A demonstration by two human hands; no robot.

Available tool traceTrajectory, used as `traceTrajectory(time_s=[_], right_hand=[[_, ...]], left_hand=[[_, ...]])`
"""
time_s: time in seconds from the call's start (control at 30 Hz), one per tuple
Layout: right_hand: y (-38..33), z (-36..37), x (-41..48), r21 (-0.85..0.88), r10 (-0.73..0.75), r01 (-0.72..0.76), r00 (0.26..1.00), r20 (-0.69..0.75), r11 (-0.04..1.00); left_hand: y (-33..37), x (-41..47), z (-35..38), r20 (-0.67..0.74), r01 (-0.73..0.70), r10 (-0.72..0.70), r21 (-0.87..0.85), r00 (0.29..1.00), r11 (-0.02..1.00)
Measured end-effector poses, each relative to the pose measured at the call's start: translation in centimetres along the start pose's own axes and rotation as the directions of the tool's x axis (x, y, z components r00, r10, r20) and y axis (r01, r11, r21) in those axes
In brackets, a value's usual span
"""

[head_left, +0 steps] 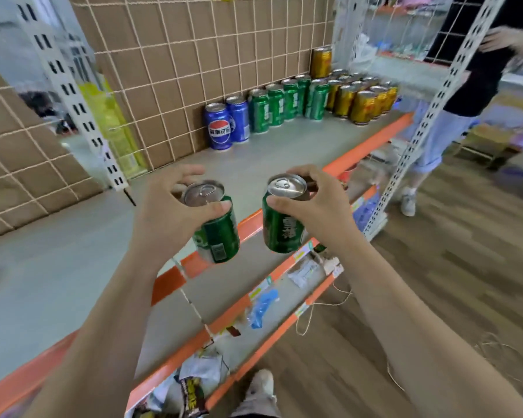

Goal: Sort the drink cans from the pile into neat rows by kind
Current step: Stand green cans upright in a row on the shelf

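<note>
While left hand (175, 212) grips first green can (221, 236) and right hand (317, 206) second green can (281, 227) by the top | green row (284, 104) stands upper centre, nearer right hand

I read left green can (221, 236) and right green can (280, 227) as metal: glossy printed sides, bare silvery lids (287, 185) smooth, shiny. Blue cans (219, 126), gold cans (363, 108): same gloss. Shelf (269, 158) matt grey, smooth; front edge (375, 143) orange, slight sheen. Cardboard (175, 70) brown, matt. Floor (450, 267) wood-grain planks, low sheen.
</note>
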State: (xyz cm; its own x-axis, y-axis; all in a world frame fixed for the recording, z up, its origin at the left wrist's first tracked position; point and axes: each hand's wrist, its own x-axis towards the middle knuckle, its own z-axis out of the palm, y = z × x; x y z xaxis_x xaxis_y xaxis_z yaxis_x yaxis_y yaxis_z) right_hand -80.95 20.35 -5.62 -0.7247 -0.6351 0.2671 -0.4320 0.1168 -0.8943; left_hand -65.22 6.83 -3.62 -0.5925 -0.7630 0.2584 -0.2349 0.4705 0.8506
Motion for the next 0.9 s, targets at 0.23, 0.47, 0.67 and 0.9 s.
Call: traceTrajectory(time_s=[0.23,0.47,0.67,0.9], right_hand=[[5.3,-5.3,6.0,0.019,0.039,-0.038,0.997,-0.062,0.999],[9.1,-9.2,15.0,0.033,0.072,-0.070,0.995,-0.069,0.997],[12.3,-11.7,21.1,0.038,0.115,-0.113,0.991,-0.064,0.993],[16.3,-13.5,29.5,0.078,0.108,-0.112,0.993,0.056,0.991]], left_hand=[[-0.8,6.9,8.5,0.058,0.024,-0.020,-0.081,0.998,0.996],[0.0,14.9,14.6,-0.033,0.008,-0.010,-0.071,0.999,0.997],[0.6,20.4,18.8,-0.048,-0.015,0.014,-0.007,0.999,1.000],[0.5,25.1,22.7,-0.161,0.055,-0.043,0.070,0.986,0.996]])
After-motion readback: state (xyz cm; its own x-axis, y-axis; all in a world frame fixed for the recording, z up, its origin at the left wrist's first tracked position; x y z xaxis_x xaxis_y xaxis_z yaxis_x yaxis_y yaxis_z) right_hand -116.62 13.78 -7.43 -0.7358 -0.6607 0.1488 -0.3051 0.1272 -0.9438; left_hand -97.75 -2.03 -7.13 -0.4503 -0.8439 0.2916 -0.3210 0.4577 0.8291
